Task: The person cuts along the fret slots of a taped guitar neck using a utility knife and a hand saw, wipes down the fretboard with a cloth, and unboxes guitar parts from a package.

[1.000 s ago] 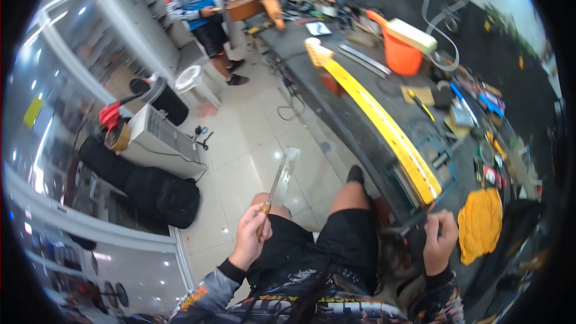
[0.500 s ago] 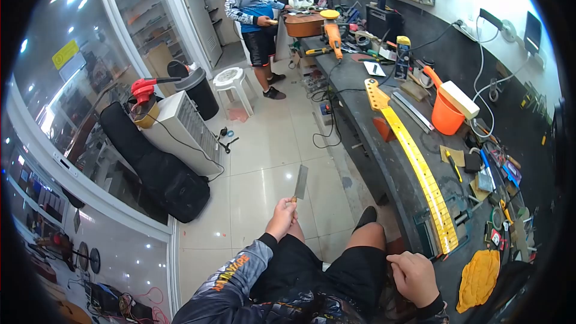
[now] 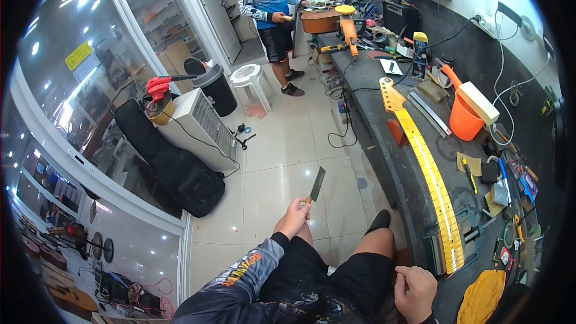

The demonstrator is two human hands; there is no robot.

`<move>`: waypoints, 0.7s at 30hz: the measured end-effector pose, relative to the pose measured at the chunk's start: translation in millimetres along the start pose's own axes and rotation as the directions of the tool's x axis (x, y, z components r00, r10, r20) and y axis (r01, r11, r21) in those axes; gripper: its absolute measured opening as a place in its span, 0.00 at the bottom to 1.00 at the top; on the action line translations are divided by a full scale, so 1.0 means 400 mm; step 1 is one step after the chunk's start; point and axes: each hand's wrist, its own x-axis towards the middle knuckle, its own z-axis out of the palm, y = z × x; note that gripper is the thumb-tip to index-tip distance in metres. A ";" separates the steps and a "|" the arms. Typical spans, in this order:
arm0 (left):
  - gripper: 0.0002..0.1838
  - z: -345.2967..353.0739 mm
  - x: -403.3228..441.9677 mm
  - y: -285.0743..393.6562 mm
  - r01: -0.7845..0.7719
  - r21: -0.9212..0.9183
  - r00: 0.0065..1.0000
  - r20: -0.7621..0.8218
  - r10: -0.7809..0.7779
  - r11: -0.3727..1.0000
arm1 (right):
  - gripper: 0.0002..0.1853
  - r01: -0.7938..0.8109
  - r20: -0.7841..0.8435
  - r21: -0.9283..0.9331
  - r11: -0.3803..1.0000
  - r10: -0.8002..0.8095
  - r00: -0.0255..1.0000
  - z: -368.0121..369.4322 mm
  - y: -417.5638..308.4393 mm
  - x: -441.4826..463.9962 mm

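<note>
My left hand (image 3: pixel 294 218) is closed round the wooden handle of a flat file-like tool (image 3: pixel 318 184), held above the floor in front of my knees. Its thin grey metal blade points up and away; the fine surface is too small to make out. Beside my right thigh, at the bench edge, is my right hand (image 3: pixel 416 294), its fingers curled in and nothing visible in them. A guitar neck (image 3: pixel 427 180) with a pale yellow fretted face lies along the bench, nearest my right hand, its headstock at the far end.
The dark workbench (image 3: pixel 384 138) runs along my right, bearing an orange bucket (image 3: pixel 465 114), an orange power tool (image 3: pixel 348 36) and a yellow cloth (image 3: pixel 482 297). Another person (image 3: pixel 276 18) stands at the far end by a guitar body (image 3: pixel 320 21). A black gig bag (image 3: pixel 174 168) leans at left.
The whole view has shifted slightly, so most things sit further right. The tool's blade has tilted more to the right in my left hand. My right hand stays curled by the bench.
</note>
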 end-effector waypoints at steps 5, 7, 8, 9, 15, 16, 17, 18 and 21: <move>0.15 0.008 0.013 -0.019 -0.022 -0.034 1.000 0.010 0.022 0.999 | 0.07 -0.006 0.016 -0.003 1.000 0.006 1.000 -0.003 -0.001 0.006; 0.15 0.008 0.009 -0.008 -0.015 -0.028 1.000 0.006 0.015 0.999 | 0.07 -0.011 0.022 -0.004 1.000 0.011 1.000 -0.002 -0.001 0.008; 0.15 0.006 0.007 -0.003 -0.009 -0.023 1.000 0.003 0.009 1.000 | 0.07 -0.006 0.012 -0.002 1.000 0.006 1.000 -0.002 -0.003 0.011; 0.15 0.005 0.008 -0.005 -0.008 -0.022 1.000 0.002 0.008 1.000 | 0.07 -0.002 0.003 -0.001 1.000 0.002 1.000 -0.003 -0.004 0.011; 0.16 0.006 0.002 0.003 -0.005 -0.015 1.000 -0.013 0.005 1.000 | 0.07 -0.011 0.014 0.001 1.000 0.011 1.000 -0.004 -0.006 0.015; 0.17 0.007 -0.001 0.008 -0.003 -0.008 1.000 -0.009 0.003 1.000 | 0.07 -0.012 0.016 0.002 1.000 0.012 1.000 -0.005 -0.006 0.016; 0.17 0.008 -0.004 0.013 -0.002 -0.002 1.000 -0.005 0.002 1.000 | 0.06 -0.011 0.015 0.001 1.000 0.011 1.000 -0.005 -0.007 0.017; 0.17 0.009 -0.006 0.016 -0.001 -0.001 1.000 -0.005 0.001 1.000 | 0.06 -0.011 0.015 0.000 1.000 0.011 1.000 -0.005 -0.007 0.017; 0.17 0.013 -0.010 0.023 0.002 -0.007 1.000 -0.006 -0.002 1.000 | 0.06 -0.009 0.013 0.002 1.000 0.009 1.000 -0.003 -0.005 0.016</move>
